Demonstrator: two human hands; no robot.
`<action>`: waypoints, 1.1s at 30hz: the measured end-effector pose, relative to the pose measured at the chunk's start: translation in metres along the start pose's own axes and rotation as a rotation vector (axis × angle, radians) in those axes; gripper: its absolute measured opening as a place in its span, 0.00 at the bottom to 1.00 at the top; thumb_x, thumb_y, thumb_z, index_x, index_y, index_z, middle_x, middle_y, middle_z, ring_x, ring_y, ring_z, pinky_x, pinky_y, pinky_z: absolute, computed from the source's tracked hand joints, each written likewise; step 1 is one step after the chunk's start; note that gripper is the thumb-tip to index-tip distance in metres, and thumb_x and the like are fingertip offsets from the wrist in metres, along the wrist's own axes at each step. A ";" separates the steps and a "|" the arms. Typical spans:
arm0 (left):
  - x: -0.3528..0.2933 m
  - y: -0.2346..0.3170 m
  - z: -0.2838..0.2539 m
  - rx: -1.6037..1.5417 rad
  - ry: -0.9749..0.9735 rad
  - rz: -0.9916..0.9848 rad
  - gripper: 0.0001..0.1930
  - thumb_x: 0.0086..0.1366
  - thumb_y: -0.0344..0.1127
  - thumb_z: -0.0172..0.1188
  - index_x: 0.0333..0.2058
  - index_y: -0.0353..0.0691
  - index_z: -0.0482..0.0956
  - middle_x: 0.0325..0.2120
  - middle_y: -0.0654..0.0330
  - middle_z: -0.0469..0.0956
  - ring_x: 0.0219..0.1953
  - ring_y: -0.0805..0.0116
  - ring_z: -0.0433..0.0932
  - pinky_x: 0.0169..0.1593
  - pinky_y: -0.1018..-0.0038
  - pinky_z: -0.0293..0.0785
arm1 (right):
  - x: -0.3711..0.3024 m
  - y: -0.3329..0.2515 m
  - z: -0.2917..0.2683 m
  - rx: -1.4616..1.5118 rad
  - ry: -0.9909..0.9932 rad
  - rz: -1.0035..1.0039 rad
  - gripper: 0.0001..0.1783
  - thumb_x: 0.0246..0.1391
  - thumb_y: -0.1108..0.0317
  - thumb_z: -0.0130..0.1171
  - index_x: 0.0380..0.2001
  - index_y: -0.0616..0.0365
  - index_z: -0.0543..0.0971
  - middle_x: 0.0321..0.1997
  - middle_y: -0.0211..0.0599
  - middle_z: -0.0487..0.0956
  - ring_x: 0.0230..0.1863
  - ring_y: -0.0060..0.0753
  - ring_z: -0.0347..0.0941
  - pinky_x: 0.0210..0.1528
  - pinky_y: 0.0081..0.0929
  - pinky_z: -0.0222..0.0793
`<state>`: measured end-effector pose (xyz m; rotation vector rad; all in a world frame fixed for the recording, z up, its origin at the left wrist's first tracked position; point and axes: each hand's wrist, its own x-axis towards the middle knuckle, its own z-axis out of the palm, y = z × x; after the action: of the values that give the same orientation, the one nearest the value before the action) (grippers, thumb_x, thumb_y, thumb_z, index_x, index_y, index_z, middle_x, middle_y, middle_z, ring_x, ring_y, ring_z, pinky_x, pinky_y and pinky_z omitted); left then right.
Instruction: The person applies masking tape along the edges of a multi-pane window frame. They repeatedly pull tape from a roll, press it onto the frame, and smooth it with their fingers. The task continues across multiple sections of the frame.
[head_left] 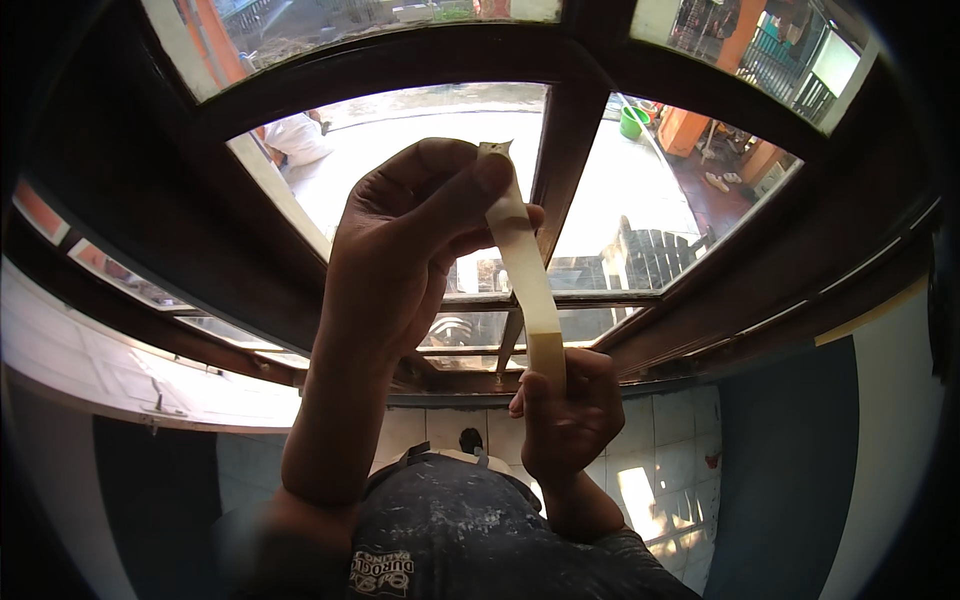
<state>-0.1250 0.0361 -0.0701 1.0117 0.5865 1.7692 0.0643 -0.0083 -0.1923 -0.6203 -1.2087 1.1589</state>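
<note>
A pale, translucent strip of masking tape [531, 286] is stretched in front of the window, slanting from upper left to lower right. My left hand [405, 225] pinches its top end between thumb and fingers, and a short torn tip sticks out above the thumb. Lower down, my right hand [575, 415] has the bottom end between thumb and curled fingers. The lower part of the strip looks darker and yellower than its middle. Between the two hands the strip hangs free, apart from the glass.
Dark wooden window frames [572, 165] with glass panes surround the hands. Beyond the glass are a green bucket [633, 122] and a bright yard. A white ledge [190, 385] lies at left. Below, a tiled floor [670, 470] carries patches of sunlight.
</note>
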 end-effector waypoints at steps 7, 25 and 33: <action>-0.007 -0.008 -0.002 0.299 0.149 0.364 0.08 0.76 0.26 0.65 0.51 0.35 0.87 0.43 0.53 0.88 0.44 0.60 0.91 0.53 0.59 0.92 | -0.005 0.010 -0.004 -0.127 -0.081 -0.146 0.16 0.65 0.74 0.75 0.50 0.68 0.79 0.41 0.40 0.85 0.37 0.21 0.82 0.40 0.21 0.77; 0.022 -0.030 0.021 0.952 0.388 0.645 0.07 0.70 0.30 0.76 0.43 0.35 0.91 0.38 0.59 0.92 0.37 0.73 0.91 0.44 0.76 0.84 | 0.016 0.010 0.017 0.035 -0.043 -0.139 0.18 0.66 0.80 0.71 0.53 0.71 0.75 0.46 0.43 0.84 0.44 0.25 0.86 0.45 0.21 0.82; 0.036 -0.047 0.030 1.012 0.462 0.783 0.07 0.68 0.33 0.78 0.40 0.37 0.92 0.35 0.59 0.92 0.34 0.73 0.91 0.40 0.79 0.83 | 0.025 0.019 0.017 0.037 -0.085 -0.123 0.18 0.67 0.79 0.71 0.55 0.71 0.75 0.49 0.44 0.85 0.50 0.27 0.86 0.49 0.22 0.82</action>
<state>-0.0823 0.0865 -0.0759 1.6610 1.6527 2.4668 0.0406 0.0183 -0.1938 -0.4660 -1.2765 1.1105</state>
